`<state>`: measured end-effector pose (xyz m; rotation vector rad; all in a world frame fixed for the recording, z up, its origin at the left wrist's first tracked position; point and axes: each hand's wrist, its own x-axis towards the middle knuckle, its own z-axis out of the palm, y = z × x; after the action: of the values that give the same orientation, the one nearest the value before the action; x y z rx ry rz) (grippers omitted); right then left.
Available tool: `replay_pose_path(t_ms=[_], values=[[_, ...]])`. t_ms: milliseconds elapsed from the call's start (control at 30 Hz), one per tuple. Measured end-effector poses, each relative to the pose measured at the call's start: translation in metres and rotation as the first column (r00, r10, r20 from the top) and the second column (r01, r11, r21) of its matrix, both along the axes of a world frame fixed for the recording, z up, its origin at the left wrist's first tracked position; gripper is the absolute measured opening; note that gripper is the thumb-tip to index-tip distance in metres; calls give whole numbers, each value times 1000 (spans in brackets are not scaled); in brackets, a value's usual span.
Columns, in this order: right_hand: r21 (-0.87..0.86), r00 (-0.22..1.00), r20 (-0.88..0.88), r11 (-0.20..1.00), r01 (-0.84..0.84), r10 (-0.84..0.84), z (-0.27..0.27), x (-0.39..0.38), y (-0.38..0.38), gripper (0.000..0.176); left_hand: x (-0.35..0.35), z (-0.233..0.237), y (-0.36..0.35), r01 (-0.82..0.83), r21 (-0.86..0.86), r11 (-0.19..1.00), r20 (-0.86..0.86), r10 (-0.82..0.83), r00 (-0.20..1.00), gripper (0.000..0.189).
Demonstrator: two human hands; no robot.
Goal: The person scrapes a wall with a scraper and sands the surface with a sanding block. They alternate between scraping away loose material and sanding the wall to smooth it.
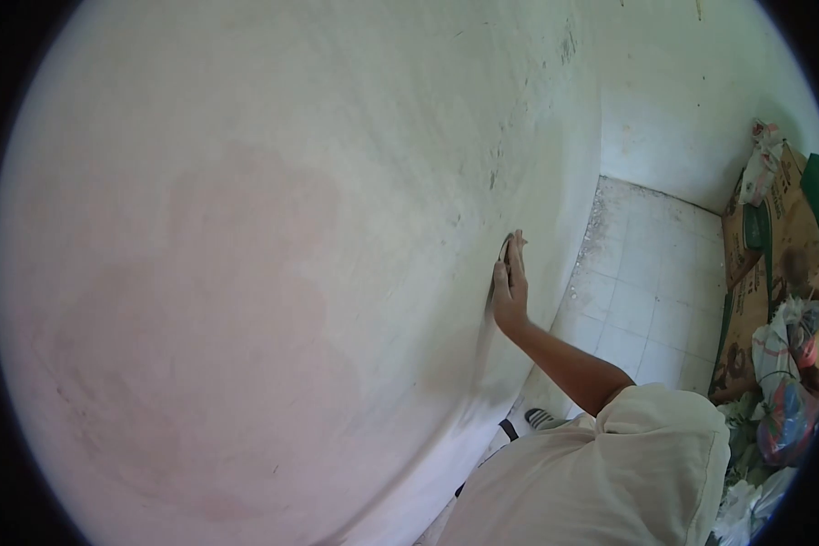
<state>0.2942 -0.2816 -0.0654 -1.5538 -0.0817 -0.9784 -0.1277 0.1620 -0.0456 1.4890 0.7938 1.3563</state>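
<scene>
My right hand (512, 284) is pressed towards the pale wall (273, 273), fingers pointing up and away from me. Between the palm and the wall a thin, dark, curved sheet (505, 247) shows its edge; it looks like sandpaper, mostly covered by the hand. The wall has pinkish patches on its near part and dark scuffs above the hand. My left hand is out of view.
A tiled floor (642, 273) with dusty debris runs along the wall's foot to a far wall (701, 100). On the right stand cardboard boxes (755, 300) and filled plastic bags (787, 419). A striped sandal (539, 418) shows below my arm.
</scene>
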Motion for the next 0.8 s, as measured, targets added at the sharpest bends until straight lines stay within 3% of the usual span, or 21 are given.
replay_pose_path(t_ms=[300,433,533,667,733,800], values=[[251,987,-103,957,148,-125,57,182,-186,53,73,-6,-91,-1,-64,998,-39,-2,999,75],[259,987,-119,956,139,-111,43,210,-199,53,91,-9,-121,-14,-88,996,-53,10,999,74],[217,985,-127,965,145,-119,10,197,-188,54,100,-13,-138,-21,-104,994,-59,15,998,73],[30,992,-128,1000,9,-5,-39,112,-124,61,110,-17,-163,-20,-116,993,-81,10,997,72],[43,988,-78,991,-129,132,-66,73,-96,64,111,-21,-175,-14,-125,992,-89,3,996,72],[0,977,-140,987,-160,159,-66,56,-94,64,113,-24,-188,-6,-131,991,-93,-6,996,71]])
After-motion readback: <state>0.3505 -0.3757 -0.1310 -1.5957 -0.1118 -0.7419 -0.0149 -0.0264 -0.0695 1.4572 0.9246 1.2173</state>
